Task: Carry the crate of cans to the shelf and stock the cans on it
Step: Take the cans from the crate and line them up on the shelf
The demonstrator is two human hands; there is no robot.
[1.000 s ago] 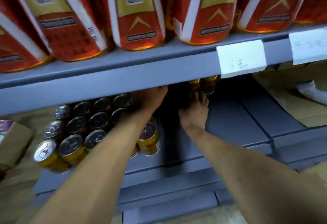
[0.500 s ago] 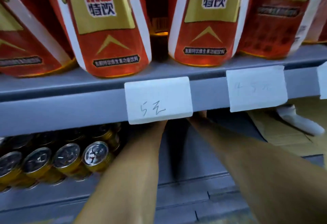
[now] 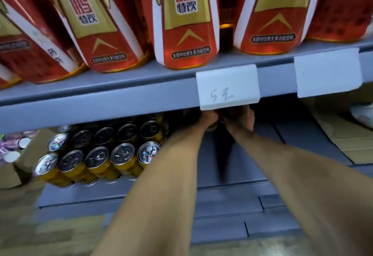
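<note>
Both hands reach under a shelf edge; left hand (image 3: 209, 118) and right hand (image 3: 243, 121) flank a dim can (image 3: 219, 123), grips unclear.

The fingers of the left hand (image 3: 209, 119) and the right hand (image 3: 243, 121) are hidden behind the shelf edge (image 3: 101, 102) and a paper label (image 3: 228, 87), so their grip cannot be told. Something dark sits between them, too shadowed to identify. The top edge cuts off the red bottles (image 3: 187, 19). The label's handwriting is unclear. The lower corners are blurred.
</note>
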